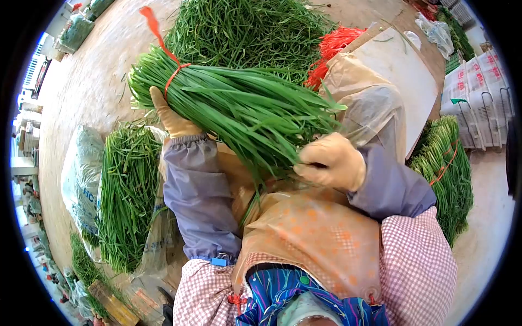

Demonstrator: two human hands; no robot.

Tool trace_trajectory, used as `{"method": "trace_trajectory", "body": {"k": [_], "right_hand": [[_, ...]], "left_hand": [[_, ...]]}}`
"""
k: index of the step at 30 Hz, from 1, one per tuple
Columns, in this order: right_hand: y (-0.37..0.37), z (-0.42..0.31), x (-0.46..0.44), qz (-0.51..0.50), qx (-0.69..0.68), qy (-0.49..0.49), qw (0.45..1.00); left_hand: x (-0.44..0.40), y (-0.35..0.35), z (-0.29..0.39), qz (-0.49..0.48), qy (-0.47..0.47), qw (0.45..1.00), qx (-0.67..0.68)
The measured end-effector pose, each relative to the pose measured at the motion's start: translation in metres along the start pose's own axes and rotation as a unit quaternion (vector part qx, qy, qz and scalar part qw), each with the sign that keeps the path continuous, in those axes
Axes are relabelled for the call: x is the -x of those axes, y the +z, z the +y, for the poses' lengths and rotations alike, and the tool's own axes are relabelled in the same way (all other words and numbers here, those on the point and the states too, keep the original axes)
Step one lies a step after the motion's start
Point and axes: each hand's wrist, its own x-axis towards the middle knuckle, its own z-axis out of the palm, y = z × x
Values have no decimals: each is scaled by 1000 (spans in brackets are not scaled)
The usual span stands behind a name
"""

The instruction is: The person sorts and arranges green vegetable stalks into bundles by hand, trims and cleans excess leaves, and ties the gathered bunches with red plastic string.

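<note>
A bundle of green chives (234,103) lies slantwise across the upper middle of the head view, its pale cut ends to the left. Near those ends a red tie (175,76) goes round it, with one loose tail sticking up. My left hand (173,117), in a tan glove, supports the bundle from below, thumb on the near side and fingers hidden behind it. My gloved right hand (334,160) is closed at the leafy end, fingertips pinched against leaf tips. A few blades hang down towards my apron (310,228).
Ahead lies a large heap of loose chives (244,35), with red ties (337,43) beside a white board (405,81). More chives (128,195) stand at left by a plastic bag (82,179). At right are a tied chive bundle (448,174) and stacked white crates (478,100).
</note>
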Motion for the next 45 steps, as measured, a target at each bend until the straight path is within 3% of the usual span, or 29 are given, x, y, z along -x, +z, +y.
{"method": "trace_trajectory", "body": {"k": [1,4,7,8,9,11,13,16,19,23,26,28,30,32,34,36,39,44,45], "right_hand": [[-11,-11,4,15,27,-49,998],[-32,-25,16,31,-54,-99,993],[-53,-32,14,-31,-200,37,979],[-49,-36,16,51,-221,132,965],[-49,-36,12,121,-164,103,974],[-47,-35,-6,164,-58,57,983],[-40,-38,-28,116,37,25,992],[-5,-9,-47,112,250,-26,961],[7,9,-54,86,280,-12,956],[11,-1,-48,148,235,-75,958],[-3,-21,-35,2,230,-123,965],[5,-20,-20,-78,-14,-66,995],[-10,-28,-11,-147,-200,-51,967],[-37,-31,-6,-215,-270,-44,938],[-70,-30,-2,-209,-293,-19,933],[-87,-49,16,19,-385,194,902],[-81,-14,10,289,-162,133,934],[-69,-11,6,231,-177,161,943],[-68,-12,4,217,-176,175,944]], "left_hand": [[2,4,-1,34,22,999,-10],[-5,-6,2,20,28,998,47],[-7,-11,4,-24,9,998,66],[-7,-11,3,-44,-6,996,83],[-7,-12,2,-37,-7,997,69],[-6,-13,3,-21,-5,999,38],[0,-6,1,7,21,1000,-20],[-4,-7,1,-3,18,998,58],[-5,-12,5,-8,3,997,80],[-1,0,3,-63,-20,994,88],[-5,-4,4,-68,-9,993,96],[-5,0,-1,-29,51,997,43],[-4,3,-2,48,114,992,-28],[-5,-2,-1,52,142,987,-48],[0,2,-1,9,128,991,-49],[3,14,-4,-2,115,991,-72],[4,17,-4,-26,135,989,-46],[4,12,3,-70,112,990,-54],[4,11,4,-120,81,989,-36]]}}
